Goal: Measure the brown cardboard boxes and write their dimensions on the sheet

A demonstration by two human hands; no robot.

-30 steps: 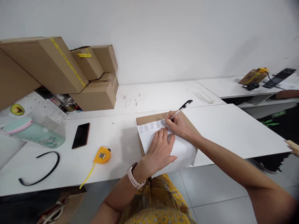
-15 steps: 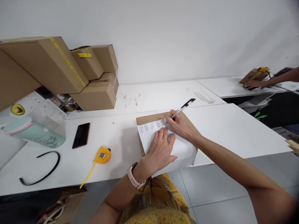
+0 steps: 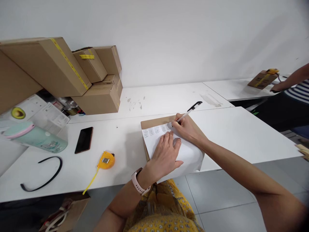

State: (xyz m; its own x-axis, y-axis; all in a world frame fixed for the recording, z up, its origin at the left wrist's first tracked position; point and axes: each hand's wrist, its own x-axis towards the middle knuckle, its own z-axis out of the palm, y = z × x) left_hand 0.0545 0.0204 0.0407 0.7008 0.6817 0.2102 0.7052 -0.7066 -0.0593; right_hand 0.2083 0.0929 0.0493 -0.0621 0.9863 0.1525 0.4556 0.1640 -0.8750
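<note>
My right hand (image 3: 185, 128) grips a pen (image 3: 190, 109) with a clear barrel and black end, its tip down at handwritten columns near the top of a white sheet of paper (image 3: 185, 164). Flat on the same sheet lies my left hand (image 3: 166, 154), fingers stretched out and holding nothing. Beneath the paper is a brown cardboard piece (image 3: 156, 122), whose edges show at the top and left. The paper's lower edge reaches past the table's front edge. My right fingers partly hide the pen's tip.
Left of the paper lie a yellow tape measure (image 3: 106, 160), a phone (image 3: 84, 140), a black headband-like loop (image 3: 59, 170) and a mint tumbler (image 3: 41, 138). Cardboard boxes (image 3: 96, 100) are stacked at the back left. At far right another person's hand (image 3: 277, 87) is near a small box (image 3: 262, 79).
My hands, the pen and the paper hold almost the same position. At far right the other person's hand has drawn back from the small box, and more of a striped top shows.
</note>
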